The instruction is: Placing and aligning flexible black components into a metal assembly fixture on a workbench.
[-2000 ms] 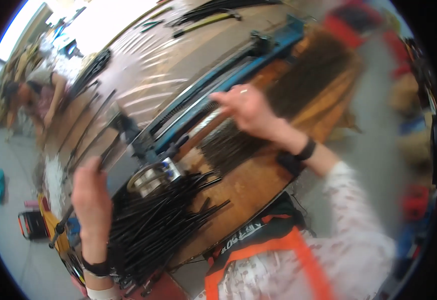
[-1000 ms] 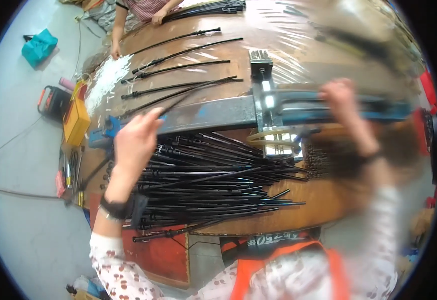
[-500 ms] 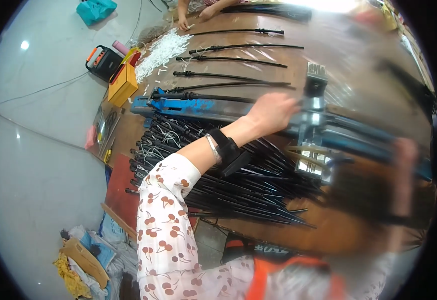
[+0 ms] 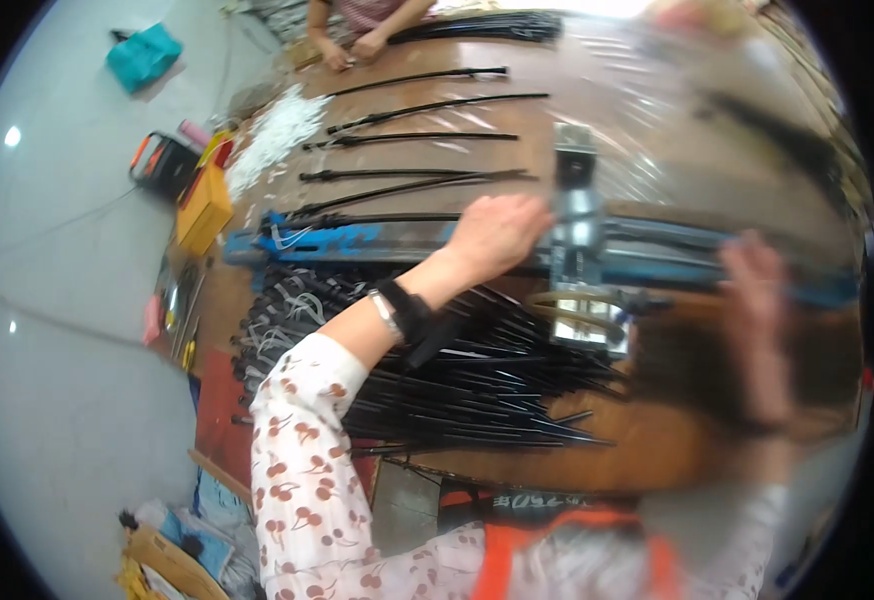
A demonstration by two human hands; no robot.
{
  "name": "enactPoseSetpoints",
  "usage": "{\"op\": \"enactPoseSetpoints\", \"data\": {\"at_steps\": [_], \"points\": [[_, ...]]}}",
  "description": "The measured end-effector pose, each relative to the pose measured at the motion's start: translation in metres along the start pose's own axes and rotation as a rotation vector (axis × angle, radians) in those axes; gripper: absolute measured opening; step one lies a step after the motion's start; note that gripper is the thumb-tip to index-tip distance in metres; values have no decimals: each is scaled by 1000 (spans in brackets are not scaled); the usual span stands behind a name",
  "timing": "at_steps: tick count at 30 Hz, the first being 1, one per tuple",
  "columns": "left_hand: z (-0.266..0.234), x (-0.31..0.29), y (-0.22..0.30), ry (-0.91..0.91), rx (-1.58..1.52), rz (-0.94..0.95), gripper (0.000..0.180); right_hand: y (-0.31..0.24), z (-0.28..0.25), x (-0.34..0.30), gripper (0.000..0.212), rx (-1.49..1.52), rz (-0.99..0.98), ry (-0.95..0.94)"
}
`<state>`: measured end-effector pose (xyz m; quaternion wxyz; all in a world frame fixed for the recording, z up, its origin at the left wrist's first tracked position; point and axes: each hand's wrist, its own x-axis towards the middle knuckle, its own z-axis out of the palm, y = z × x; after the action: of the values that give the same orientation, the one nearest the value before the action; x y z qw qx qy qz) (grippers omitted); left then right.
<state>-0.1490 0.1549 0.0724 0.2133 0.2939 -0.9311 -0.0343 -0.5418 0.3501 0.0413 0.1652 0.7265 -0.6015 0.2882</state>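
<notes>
My left hand (image 4: 502, 235) is closed on a thin black rod (image 4: 387, 218) that lies along a long blue metal fixture (image 4: 342, 245). The fingertips are beside a shiny metal clamp block (image 4: 579, 215) set across the fixture, and they hide the rod's far part. Over the fixture's right part is my right hand (image 4: 757, 285), smeared by motion, so its fingers cannot be read. Many similar black rods (image 4: 437, 390) with pale cords at their thicker ends lie heaped in front of the fixture. Behind it, several more rods (image 4: 417, 138) lie spaced apart.
A pile of small white pieces (image 4: 282, 135) lies at the table's far left, near a yellow box (image 4: 204, 210) and a black-and-orange case (image 4: 164, 163). Another person's hands (image 4: 352, 50) work at the far edge. Clear plastic film (image 4: 627, 110) covers the back right.
The whole view has shifted, with the table sliding left in it. My left hand stays at the rod beside the clamp. My blurred right hand has moved left, closer to the clamp.
</notes>
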Motion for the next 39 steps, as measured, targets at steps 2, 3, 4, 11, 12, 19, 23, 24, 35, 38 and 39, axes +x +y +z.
{"op": "enactPoseSetpoints", "data": {"at_steps": [2,3,4,11,12,19,23,24,35,38,39], "points": [[2,2,4,-42,6,-64,23,-31,-7,-9,29,78,-12,-7],[3,3,6,-13,15,-62,21,-45,-11,-13,23,5,-63,19],[4,4,7,-23,41,-77,19,-56,-14,-14,21,24,-57,-3],[2,5,9,-27,80,-77,18,-85,7,0,32,231,-72,29],[0,5,8,-19,83,-75,18,-87,17,-2,31,291,-11,-57],[8,2,8,47,150,15,17,-91,34,9,20,674,49,-97],[10,-5,-20,119,293,223,14,-105,1,19,32,236,90,-331],[9,-7,-34,108,355,266,13,-109,-6,10,32,161,-2,-338],[-48,-98,8,59,417,-21,12,-124,-8,-85,26,259,-88,-460],[-39,-150,77,-153,257,7,25,-128,-9,-71,26,207,-178,-523],[-34,-157,83,-228,264,-32,26,-127,-10,-68,25,200,-106,-540]]}}
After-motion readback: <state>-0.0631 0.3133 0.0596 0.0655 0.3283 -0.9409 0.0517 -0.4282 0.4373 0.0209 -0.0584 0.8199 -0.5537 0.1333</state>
